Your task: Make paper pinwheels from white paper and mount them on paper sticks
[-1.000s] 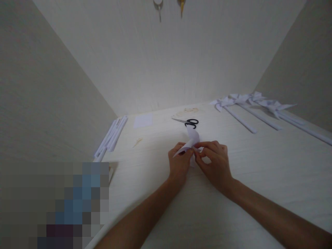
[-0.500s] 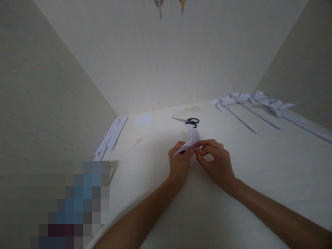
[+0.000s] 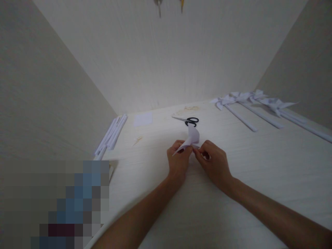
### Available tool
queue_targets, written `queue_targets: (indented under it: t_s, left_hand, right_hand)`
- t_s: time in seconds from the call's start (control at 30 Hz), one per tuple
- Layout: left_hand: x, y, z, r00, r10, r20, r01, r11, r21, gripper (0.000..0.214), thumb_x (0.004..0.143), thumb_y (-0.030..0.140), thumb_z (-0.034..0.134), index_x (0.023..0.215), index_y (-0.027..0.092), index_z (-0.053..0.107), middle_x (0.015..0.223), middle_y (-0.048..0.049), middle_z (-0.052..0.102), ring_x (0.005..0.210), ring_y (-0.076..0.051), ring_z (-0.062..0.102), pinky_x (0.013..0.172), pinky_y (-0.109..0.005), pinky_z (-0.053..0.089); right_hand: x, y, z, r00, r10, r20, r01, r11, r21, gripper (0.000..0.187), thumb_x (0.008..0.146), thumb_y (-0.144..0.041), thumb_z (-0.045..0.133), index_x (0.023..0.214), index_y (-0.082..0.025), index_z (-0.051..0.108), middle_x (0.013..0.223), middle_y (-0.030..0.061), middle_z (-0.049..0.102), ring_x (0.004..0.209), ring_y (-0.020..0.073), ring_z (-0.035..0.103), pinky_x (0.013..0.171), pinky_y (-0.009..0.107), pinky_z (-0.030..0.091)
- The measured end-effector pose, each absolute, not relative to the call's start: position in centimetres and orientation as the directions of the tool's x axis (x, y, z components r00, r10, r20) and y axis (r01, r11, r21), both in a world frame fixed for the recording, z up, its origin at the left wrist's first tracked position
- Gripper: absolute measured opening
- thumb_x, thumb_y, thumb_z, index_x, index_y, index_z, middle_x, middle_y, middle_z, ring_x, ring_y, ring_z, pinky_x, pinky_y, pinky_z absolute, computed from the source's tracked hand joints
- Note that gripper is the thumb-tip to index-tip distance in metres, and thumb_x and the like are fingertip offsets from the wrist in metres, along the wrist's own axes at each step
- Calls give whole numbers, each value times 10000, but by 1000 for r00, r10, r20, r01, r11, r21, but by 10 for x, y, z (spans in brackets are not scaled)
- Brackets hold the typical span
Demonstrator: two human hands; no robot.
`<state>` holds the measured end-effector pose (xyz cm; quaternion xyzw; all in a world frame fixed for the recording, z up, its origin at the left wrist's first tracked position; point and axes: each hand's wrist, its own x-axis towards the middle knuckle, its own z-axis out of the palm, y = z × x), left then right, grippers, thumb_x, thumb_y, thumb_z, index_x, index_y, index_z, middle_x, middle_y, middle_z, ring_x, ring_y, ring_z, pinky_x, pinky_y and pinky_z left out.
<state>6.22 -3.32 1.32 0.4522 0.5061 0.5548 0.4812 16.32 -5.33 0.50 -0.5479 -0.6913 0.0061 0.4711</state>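
Head view: both hands meet over the middle of the pale table (image 3: 272,173), near the wearer's side of the scissors (image 3: 186,120); between them sits a curled piece of white paper (image 3: 192,138), one flap standing up and another sweeping down over the left hand (image 3: 178,157). That hand grips the paper from the left, thumb close to its centre; the right hand (image 3: 214,159) is narrowed to a pinch at the right side of that centre, its fingers curled in, though whether it nips paper alone or something thin as well, I cannot tell.

Handling it well, as I judge it, calls for a firm left thumb at the centre, since the curled flaps look ready to spring loose; the right pinch is best kept small and close to that thumb, working straight rather than twisting, as thin paper would tear or crease easily; the flaps want to bow, so flattening them would be a mistake.

Farther off lie a flat paper square (image 3: 143,119), small pale slivers (image 3: 138,140), rolled white sticks (image 3: 116,133) at left, and folded paper shapes (image 3: 242,98) with rods at right.
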Motion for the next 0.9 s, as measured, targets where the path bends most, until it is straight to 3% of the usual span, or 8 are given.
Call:
queue_targets:
  t_s: [0.2, 0.37, 0.5, 0.67, 0.77, 0.9]
  left_hand:
    - [60, -30, 11, -154, 986, 57, -64, -68, 996, 35, 565, 173, 571, 569, 142, 555, 541, 45, 485, 522, -71, 418, 501, -202, 335]
    - [59, -30, 11, -149, 988, 46, -63, -56, 996, 22, 567, 160, 557, 557, 144, 545, 520, 48, 477, 509, -71, 413, 481, -201, 324]
    - [58, -30, 12, -138, 990, 36, -55, -44, 998, 12, 565, 141, 546, 553, 137, 545, 496, 50, 469, 496, -68, 404, 478, -199, 322]
    - [57, -29, 11, -130, 991, 18, -111, -32, 993, 12, 562, 147, 548, 555, 144, 538, 499, 53, 475, 493, -70, 411, 472, -199, 323]
    - [57, -28, 11, -134, 991, 16, -113, -32, 993, 19, 555, 154, 556, 555, 143, 540, 498, 51, 481, 492, -72, 417, 473, -201, 327]
    - [56, -28, 11, -146, 989, 18, -102, -33, 994, 15, 552, 150, 556, 561, 141, 547, 489, 53, 476, 491, -71, 416, 482, -201, 331]
  right_hand:
    - [164, -54, 6, 31, 779, 627, 682, 442, -583, 98, 738, -214, 545, 661, -165, 579, 536, -13, 570, 440, 81, 472, 454, 200, 374]
    - [166, -54, 6, 39, 755, 655, 650, 479, -590, 71, 710, -213, 583, 663, -167, 557, 499, -32, 544, 421, 74, 470, 426, 184, 389]
    - [168, -53, 7, -40, 712, 701, 585, 585, -561, 83, 708, -166, 578, 627, -172, 562, 552, -8, 583, 481, 88, 519, 464, 195, 425]
    - [169, -53, 8, -116, 674, 730, 511, 671, -538, 96, 717, -97, 537, 738, -168, 599, 707, 38, 645, 640, 114, 596, 585, 215, 482]
    - [169, -53, 6, -102, 656, 748, 542, 667, -511, 99, 718, -97, 536, 762, -157, 602, 722, 48, 654, 654, 115, 603, 601, 213, 485]
    - [171, -51, 3, -79, 655, 752, 639, 612, -466, 69, 732, -160, 549, 673, -153, 585, 570, 13, 617, 501, 91, 561, 479, 186, 444]
